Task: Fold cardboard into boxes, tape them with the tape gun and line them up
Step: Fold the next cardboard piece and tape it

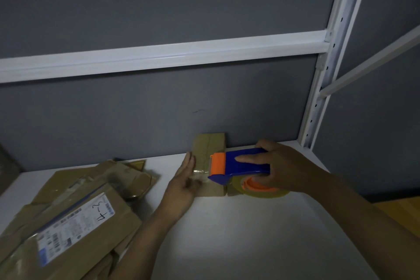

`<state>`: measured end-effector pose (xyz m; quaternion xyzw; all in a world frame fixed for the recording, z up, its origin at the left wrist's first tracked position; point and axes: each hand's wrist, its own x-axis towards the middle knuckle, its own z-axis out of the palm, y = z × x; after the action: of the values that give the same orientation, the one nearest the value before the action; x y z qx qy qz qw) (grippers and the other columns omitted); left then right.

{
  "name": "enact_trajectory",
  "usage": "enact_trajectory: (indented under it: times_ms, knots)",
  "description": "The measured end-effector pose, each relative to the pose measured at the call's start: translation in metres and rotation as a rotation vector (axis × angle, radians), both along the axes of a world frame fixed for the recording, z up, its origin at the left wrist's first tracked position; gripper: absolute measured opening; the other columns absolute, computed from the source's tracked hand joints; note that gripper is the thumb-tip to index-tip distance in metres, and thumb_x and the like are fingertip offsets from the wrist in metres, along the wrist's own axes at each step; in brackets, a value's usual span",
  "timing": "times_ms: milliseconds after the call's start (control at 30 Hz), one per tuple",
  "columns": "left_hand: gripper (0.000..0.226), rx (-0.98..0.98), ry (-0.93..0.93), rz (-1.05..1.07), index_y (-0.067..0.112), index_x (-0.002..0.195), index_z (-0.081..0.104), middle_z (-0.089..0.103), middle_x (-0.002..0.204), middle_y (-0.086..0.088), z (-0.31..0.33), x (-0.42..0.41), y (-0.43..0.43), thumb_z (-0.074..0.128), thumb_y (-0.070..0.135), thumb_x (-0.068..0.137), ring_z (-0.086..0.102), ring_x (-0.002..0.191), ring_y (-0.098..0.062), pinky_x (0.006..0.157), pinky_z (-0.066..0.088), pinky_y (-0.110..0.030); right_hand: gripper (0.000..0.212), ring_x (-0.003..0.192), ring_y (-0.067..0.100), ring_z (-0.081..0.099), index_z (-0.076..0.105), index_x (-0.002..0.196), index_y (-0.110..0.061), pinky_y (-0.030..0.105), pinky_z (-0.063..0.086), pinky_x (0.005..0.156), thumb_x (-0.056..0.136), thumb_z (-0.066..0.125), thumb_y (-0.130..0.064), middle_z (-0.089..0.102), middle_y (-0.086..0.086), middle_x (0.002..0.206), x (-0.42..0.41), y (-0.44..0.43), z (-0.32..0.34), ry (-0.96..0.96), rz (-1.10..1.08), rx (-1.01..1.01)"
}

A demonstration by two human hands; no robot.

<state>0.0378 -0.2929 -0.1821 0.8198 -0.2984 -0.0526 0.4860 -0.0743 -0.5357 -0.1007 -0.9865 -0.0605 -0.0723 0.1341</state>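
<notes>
A small brown cardboard box lies on the white shelf against the grey back wall. My right hand grips a blue and orange tape gun with a clear tape roll, its orange head resting on the box top. A strip of clear tape runs from the gun's head toward my left hand, which lies with straight fingers against the box's left side and touches the tape end. The box's right part is hidden behind the gun.
A pile of flattened cardboard with a white shipping label lies at the left of the shelf. A white rack upright and crossbar frame the back. A wooden floor shows at lower right.
</notes>
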Motion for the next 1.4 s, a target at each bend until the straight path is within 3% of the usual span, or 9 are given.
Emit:
enact_trajectory:
  times_ms: [133,233,333,500,900,1100,1200,1333,1400]
  knots:
    - [0.102,0.572,-0.456,-0.085,0.021,0.152,-0.008,-0.017,0.155,0.013,0.001,0.024,0.006,0.064,0.041,0.082,-0.02,0.144,-0.012,0.122,0.001,-0.036,0.063,0.113,0.012,0.045,0.034,0.145,-0.037,0.014,0.036,0.078,0.088,0.06,-0.048,0.042,-0.003,0.127,0.01,0.008,0.0,0.014,0.008,-0.06]
    - [0.111,0.536,-0.649,-0.142,0.022,0.151,-0.012,-0.008,0.156,0.008,0.002,0.026,0.006,0.067,0.048,0.078,-0.01,0.147,-0.011,0.119,-0.002,-0.021,0.064,0.115,0.011,0.044,0.031,0.146,-0.039,0.009,0.032,0.072,0.089,0.058,-0.049,0.042,-0.003,0.129,0.017,0.011,-0.003,0.01,0.008,-0.078]
    - [0.109,0.539,-0.666,-0.121,0.023,0.154,0.0,0.012,0.156,0.005,-0.004,0.033,0.012,0.061,0.057,0.071,0.008,0.144,-0.008,0.116,-0.001,-0.017,0.062,0.111,0.01,0.044,0.031,0.145,-0.041,0.012,0.032,0.071,0.089,0.058,-0.048,0.042,-0.004,0.127,0.017,0.007,-0.005,0.013,0.005,-0.057]
    - [0.101,0.606,-0.677,-0.126,0.027,0.153,0.003,-0.002,0.155,0.016,-0.006,0.041,0.014,0.066,0.053,0.078,0.0,0.145,-0.003,0.119,-0.002,-0.025,0.059,0.105,0.009,0.047,0.032,0.137,-0.053,0.015,0.041,0.077,0.086,0.062,-0.047,0.042,-0.008,0.119,-0.002,-0.019,-0.014,0.056,-0.068,0.037]
    - [0.099,0.569,-0.671,-0.123,0.024,0.154,0.014,0.009,0.155,0.015,-0.004,0.038,0.011,0.072,0.042,0.075,0.008,0.144,-0.005,0.119,0.009,-0.031,0.061,0.096,0.004,0.047,0.037,0.141,-0.045,0.007,0.037,0.07,0.086,0.064,-0.045,0.039,-0.012,0.112,-0.015,-0.031,-0.028,0.078,-0.082,0.085]
    - [0.095,0.529,-0.683,-0.112,0.017,0.152,0.023,0.015,0.153,0.012,-0.005,0.035,0.009,0.068,0.045,0.073,0.013,0.144,-0.009,0.118,0.005,-0.019,0.062,0.096,0.005,0.044,0.036,0.141,-0.043,0.013,0.034,0.073,0.086,0.063,-0.048,0.043,-0.006,0.118,-0.027,-0.037,-0.027,0.053,-0.082,-0.098]
    - [0.097,0.499,-0.667,-0.107,0.014,0.152,0.024,0.016,0.153,0.009,-0.006,0.032,0.005,0.073,0.042,0.073,0.011,0.144,-0.009,0.114,-0.005,-0.01,0.064,0.086,0.016,0.058,0.056,0.131,-0.032,0.012,0.03,0.062,0.073,0.079,-0.043,0.055,0.001,0.103,-0.021,-0.027,-0.035,-0.074,0.016,-0.233]
    - [0.1,0.485,-0.656,-0.111,0.016,0.153,0.02,0.014,0.155,0.01,-0.007,0.031,0.004,0.075,0.042,0.073,0.006,0.143,-0.006,0.115,-0.001,-0.013,0.059,0.113,0.019,0.048,0.037,0.145,-0.034,0.021,0.036,0.08,0.09,0.057,-0.045,0.046,0.003,0.123,-0.007,-0.005,-0.032,-0.022,-0.041,-0.241]
    - [0.1,0.457,-0.637,-0.096,0.016,0.152,0.023,0.017,0.154,0.01,-0.008,0.029,0.003,0.076,0.042,0.071,0.008,0.143,-0.006,0.116,0.006,-0.019,0.056,0.11,0.021,0.049,0.037,0.144,-0.035,0.024,0.038,0.083,0.092,0.055,-0.044,0.047,0.004,0.12,-0.001,0.001,-0.031,0.005,-0.087,-0.235]
